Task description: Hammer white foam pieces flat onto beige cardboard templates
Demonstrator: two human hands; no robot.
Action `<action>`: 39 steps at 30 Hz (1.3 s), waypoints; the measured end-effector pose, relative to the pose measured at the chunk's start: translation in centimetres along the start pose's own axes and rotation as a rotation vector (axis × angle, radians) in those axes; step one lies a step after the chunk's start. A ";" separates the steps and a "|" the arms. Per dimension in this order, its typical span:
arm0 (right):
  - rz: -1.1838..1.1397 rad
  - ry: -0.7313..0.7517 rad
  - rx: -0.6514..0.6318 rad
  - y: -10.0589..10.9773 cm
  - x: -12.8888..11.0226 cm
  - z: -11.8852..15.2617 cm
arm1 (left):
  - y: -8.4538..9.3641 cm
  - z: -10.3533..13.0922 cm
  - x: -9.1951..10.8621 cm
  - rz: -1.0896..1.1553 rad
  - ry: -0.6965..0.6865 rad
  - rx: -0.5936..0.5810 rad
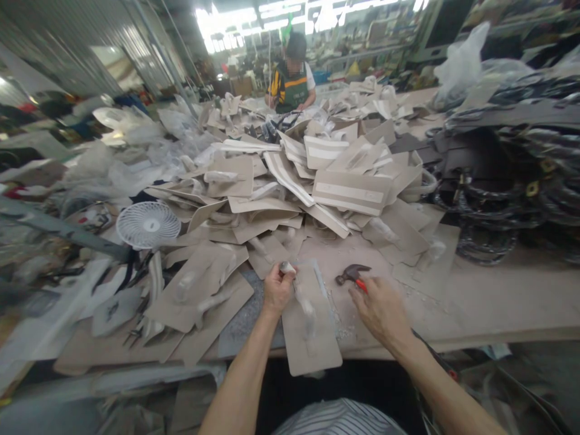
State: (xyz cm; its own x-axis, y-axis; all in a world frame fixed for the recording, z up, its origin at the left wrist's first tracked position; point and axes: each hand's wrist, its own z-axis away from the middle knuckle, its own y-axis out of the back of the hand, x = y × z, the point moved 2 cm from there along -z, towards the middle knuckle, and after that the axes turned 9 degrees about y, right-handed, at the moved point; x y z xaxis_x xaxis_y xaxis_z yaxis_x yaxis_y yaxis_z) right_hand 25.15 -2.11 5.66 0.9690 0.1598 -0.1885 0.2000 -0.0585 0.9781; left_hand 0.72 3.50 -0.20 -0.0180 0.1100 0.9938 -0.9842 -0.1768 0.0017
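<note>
My right hand [382, 309] is closed around the red handle of a claw hammer [351, 275], its dark head lying just over the tabletop. My left hand [277, 290] grips a short cylindrical piece [287, 268] with a greyish round end; its exact kind cannot be made out. Between the hands lies a beige flat panel [312, 350] with rounded corners, its near end jutting past the table edge. A handle wrapped in clear plastic [306, 302] runs along the panel. Under its left side shows a grey speckled slab [244, 335].
A heap of beige panels [352, 190] covers the table's middle. A white fan [148, 225] stands left, near a grey metal bar [63, 225]. Dark bag parts with plastic-wrapped handles [487, 235] are stacked right. Small bits lie on the tabletop [512, 296]. Another person [292, 84] is across the table.
</note>
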 end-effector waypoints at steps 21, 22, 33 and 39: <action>-0.506 0.140 0.044 6.6 -5.1 -2.1 | -0.2 0.3 0.4 -0.321 -0.230 -0.058; -0.393 0.194 -0.012 6.5 -5.3 -2.7 | -0.2 0.3 0.4 -0.322 -0.230 -0.055; -0.452 0.216 0.483 13.4 -7.0 -4.0 | -0.1 0.1 0.1 -0.325 -0.197 -0.089; -0.222 0.386 -0.052 4.4 -3.4 -2.1 | -0.8 0.7 1.4 -0.259 -0.169 -0.091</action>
State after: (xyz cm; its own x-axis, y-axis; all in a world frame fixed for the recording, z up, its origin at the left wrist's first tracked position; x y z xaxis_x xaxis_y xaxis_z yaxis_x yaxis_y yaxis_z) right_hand 22.43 -0.87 10.80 0.7762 0.5192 -0.3575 0.3802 0.0668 0.9225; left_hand 1.59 3.07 1.25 0.2570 -0.0255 0.9661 -0.9642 -0.0749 0.2545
